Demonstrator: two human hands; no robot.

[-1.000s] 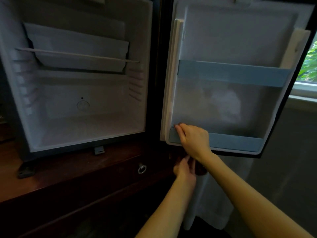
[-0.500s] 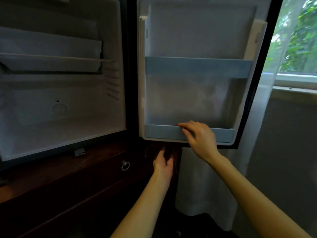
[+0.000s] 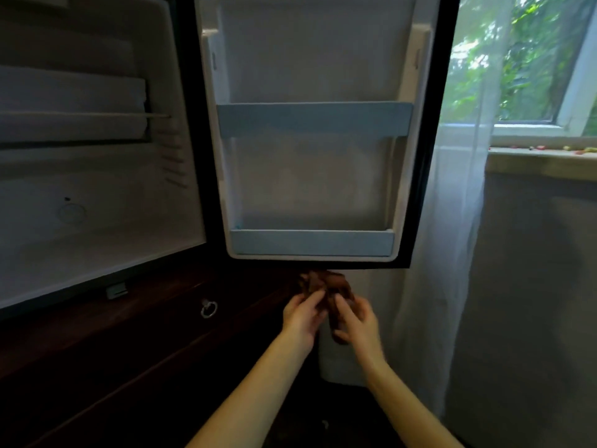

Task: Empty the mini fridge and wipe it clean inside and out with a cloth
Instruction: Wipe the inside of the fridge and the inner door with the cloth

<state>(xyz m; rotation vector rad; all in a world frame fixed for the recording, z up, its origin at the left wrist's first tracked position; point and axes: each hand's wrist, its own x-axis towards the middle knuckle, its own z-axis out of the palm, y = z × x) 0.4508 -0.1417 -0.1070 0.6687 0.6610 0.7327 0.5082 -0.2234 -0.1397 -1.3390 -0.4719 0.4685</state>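
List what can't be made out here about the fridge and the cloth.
Head view:
Fridge interior: left and top parts cut off by the frame edges.
Door outer face: turned away from the camera.
Cloth: dark, blurred; lower part covered by left hand and right hand.
Bits on the windowsill: too small to identify.

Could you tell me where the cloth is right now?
Head view, lower centre: the cloth is held between the left hand and right hand, just below the open door.

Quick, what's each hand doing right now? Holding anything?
Left hand: fingers curled round the brown cloth.
Right hand: pinching the same cloth.
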